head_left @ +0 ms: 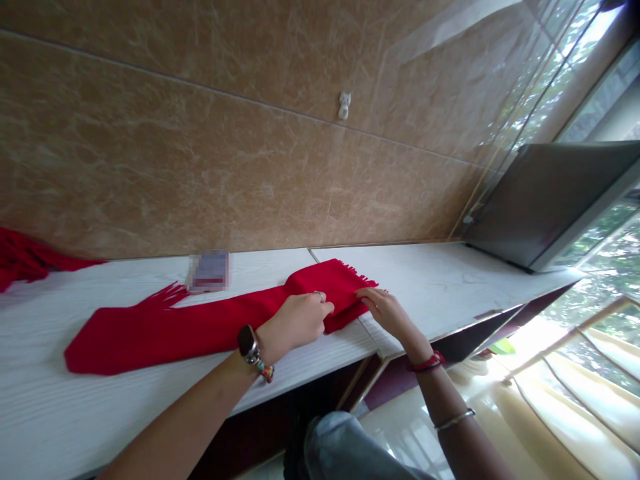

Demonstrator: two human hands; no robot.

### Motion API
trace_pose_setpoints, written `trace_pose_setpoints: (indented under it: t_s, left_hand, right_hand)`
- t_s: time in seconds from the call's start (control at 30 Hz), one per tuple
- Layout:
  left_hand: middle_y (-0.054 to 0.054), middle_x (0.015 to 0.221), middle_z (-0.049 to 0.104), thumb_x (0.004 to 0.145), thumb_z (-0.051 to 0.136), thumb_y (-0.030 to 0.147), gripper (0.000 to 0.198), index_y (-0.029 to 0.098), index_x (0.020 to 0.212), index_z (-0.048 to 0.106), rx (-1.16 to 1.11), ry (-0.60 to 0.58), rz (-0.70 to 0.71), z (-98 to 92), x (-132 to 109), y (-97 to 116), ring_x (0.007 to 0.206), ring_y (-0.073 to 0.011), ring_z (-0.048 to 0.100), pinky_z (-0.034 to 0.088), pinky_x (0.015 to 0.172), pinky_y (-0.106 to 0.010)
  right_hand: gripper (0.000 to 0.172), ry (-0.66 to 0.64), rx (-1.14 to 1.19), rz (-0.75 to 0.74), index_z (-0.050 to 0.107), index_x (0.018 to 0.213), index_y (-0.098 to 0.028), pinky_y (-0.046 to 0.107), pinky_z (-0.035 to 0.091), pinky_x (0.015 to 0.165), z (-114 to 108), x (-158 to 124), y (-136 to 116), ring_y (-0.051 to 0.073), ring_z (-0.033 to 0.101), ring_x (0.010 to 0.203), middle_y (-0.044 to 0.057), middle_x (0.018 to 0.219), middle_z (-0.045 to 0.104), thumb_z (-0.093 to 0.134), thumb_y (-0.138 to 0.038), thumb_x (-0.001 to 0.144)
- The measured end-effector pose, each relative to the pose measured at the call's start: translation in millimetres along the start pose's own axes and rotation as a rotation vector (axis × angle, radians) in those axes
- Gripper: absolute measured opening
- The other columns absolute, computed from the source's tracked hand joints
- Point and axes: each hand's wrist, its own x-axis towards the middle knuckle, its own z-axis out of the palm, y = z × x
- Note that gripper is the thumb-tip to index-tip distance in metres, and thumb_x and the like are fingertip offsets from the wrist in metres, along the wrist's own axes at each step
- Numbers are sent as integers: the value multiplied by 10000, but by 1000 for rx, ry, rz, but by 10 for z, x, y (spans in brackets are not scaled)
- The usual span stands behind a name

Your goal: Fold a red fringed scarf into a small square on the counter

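A long red scarf (180,333) lies folded lengthwise across the white countertop, with one fringed end sticking out at its upper left edge and another fringe at its right end. My left hand (299,320), with a watch at the wrist and a ring, is closed on the scarf's right part, its fingers curled against the cloth. My right hand (387,312) touches the scarf's right edge near the fringe; its fingers are close together on the fabric.
A phone-like object (210,271), partly blurred, lies behind the scarf on the countertop (430,280). More red fabric (30,257) is bunched at the far left. A large dark box-shaped object (545,200) stands at the right end. The tiled wall borders the back.
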Motion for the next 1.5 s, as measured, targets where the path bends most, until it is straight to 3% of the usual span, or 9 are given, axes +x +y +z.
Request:
trace_pose_setpoints:
  t_s: [0.33, 0.5, 0.63, 0.7, 0.83, 0.97, 1.1, 1.37, 1.5]
  left_hand:
    - [-75, 918, 604, 771, 412, 52, 272, 175, 969, 552, 23, -121, 64, 181, -16, 102, 803, -213, 594, 468, 603, -285]
    - [-104, 1008, 578, 829, 481, 253, 198, 154, 985, 551, 13, -69, 16, 201, 19, 120, 908, -232, 569, 462, 737, -324]
    - [-143, 1281, 437, 897, 372, 322, 357, 121, 1177, 466, -22, 90, -47, 352, 93, 168, 1199, -248, 379, 326, 965, -385]
    - [-146, 1391, 302, 908, 325, 362, 455, 102, 1279, 372, -58, 58, -95, 455, 113, 171, 1294, -252, 221, 233, 1027, -415]
    - [-120, 1452, 133, 891, 274, 472, 598, 117, 1369, 221, -146, -138, -141, 583, 96, 141, 1324, -272, 98, 176, 1038, -474]
    - [-104, 1463, 51, 887, 255, 474, 617, 130, 1390, 158, -194, -179, -135, 582, 76, 129, 1328, -277, 38, 137, 1041, -497]
    - [-102, 1464, 46, 887, 241, 475, 608, 147, 1394, 160, -243, -171, -153, 576, 73, 140, 1327, -287, 18, 118, 1038, -515]
    - [-89, 1466, 52, 883, 194, 523, 525, 331, 1371, 215, -338, -186, -353, 488, 24, 102, 1288, -416, 63, 138, 976, -598]
    - [-97, 1462, 85, 859, 250, 548, 566, 318, 1375, 212, -291, -172, -361, 510, 4, 136, 1289, -414, 69, 114, 992, -581]
  right_hand:
    - [250, -160, 15, 0, 617, 912, -172, 328, 475, 813, -23, -32, 7, 174, 593, 904, 73, 989, 646, 405, -92, 808]
    - [351, -138, -25, -23, 635, 932, -164, 342, 466, 851, -63, -20, -7, 180, 584, 949, 79, 1013, 642, 376, -21, 742]
    - [378, -22, -40, -28, 612, 1041, -177, 375, 418, 928, 36, 90, -122, 190, 510, 1090, 85, 1114, 600, 349, -65, 793]
    - [365, -43, -67, -17, 558, 1142, -182, 412, 371, 973, 154, 136, -159, 204, 440, 1171, 87, 1191, 557, 351, -143, 844]
    - [417, -222, -206, 71, 415, 1286, -161, 484, 302, 999, 328, 97, -91, 233, 327, 1255, 118, 1330, 422, 311, -267, 897]
    - [414, -376, -343, 200, 384, 1300, -208, 590, 220, 985, 249, -45, 86, 253, 248, 1291, 101, 1388, 334, 268, -291, 911]
    - [444, -323, -381, 374, 315, 1337, -204, 613, 178, 987, 127, -22, 148, 254, 217, 1302, 91, 1411, 289, 227, -313, 916]
    - [467, -358, -172, -69, 297, 1355, -177, 437, 208, 1059, 505, 771, 62, 192, 181, 1316, 73, 1410, 299, 252, -297, 906]
    - [469, -473, -179, -96, 287, 1359, -202, 435, 223, 1053, 684, 910, 261, 182, 239, 1298, 51, 1400, 323, 204, -335, 918]
